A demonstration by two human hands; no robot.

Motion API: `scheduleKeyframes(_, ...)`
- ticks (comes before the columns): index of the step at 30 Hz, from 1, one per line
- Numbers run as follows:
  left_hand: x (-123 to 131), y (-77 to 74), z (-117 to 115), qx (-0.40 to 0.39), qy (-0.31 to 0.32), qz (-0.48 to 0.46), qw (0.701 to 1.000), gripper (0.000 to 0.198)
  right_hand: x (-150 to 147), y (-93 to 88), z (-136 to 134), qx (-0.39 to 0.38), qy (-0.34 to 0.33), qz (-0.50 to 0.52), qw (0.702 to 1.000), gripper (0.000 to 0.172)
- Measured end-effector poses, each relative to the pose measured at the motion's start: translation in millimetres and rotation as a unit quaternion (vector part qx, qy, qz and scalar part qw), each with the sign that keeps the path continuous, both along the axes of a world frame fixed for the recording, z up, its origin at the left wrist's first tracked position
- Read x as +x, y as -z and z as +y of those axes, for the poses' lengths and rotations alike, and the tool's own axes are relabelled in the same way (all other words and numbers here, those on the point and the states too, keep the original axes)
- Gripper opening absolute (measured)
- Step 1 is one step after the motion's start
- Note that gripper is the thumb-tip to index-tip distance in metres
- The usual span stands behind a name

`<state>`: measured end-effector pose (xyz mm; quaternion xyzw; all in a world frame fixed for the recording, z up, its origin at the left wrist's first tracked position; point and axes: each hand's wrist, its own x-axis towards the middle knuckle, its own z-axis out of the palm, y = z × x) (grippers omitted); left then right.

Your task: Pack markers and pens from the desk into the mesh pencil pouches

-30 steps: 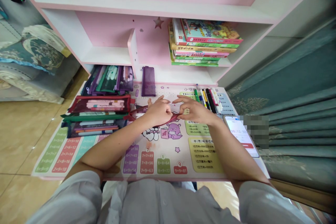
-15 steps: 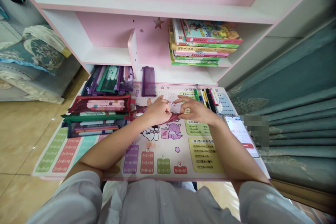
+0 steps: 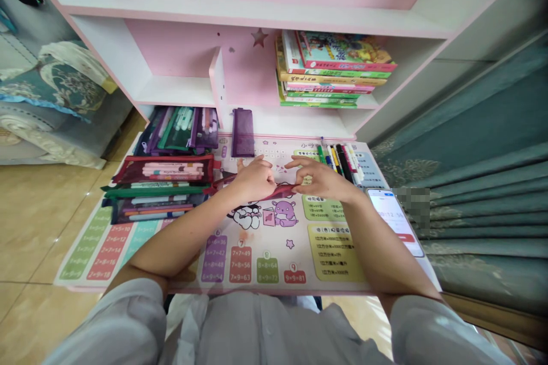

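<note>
Left hand (image 3: 253,179), right hand (image 3: 322,178), fingers pinched shut on dark red mesh pouch (image 3: 280,191); hard pull could slip pouch free, jolting filled pencil pouches (image 3: 162,188) at left

This was a child's study corner in a home: a pink-and-white shelf unit (image 3: 171,91) held picture books (image 3: 336,68) above the desk, and a times-table mat (image 3: 240,272) covered it. Teal curtains (image 3: 483,125) hung right, with a floral quilted cover (image 3: 55,82) far left above the tiled floor (image 3: 43,228).
</note>
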<state>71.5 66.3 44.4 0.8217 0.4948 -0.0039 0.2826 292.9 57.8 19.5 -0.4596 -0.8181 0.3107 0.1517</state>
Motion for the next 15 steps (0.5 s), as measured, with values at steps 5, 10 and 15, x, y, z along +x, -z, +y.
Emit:
scheduleKeyframes(5, -0.6, 0.3, 0.3, 0.004, 0.006, 0.0, 1.0, 0.021, 0.1, -0.1, 0.0, 0.0, 0.0, 0.002, 1.0, 0.022)
scheduleKeyframes(10, -1.6, -1.2, 0.1, 0.004, 0.006, 0.005, 1.0, 0.02, 0.4, -1.2, 0.4, -0.001, -0.001, -0.003, 1.0, 0.022)
scheduleKeyframes(15, -2.6, -4.1, 0.3, 0.001, 0.003, 0.008, 1.0, 0.02, 1.7, -1.2, 0.8, -0.002, 0.003, -0.007, 1.0, 0.021)
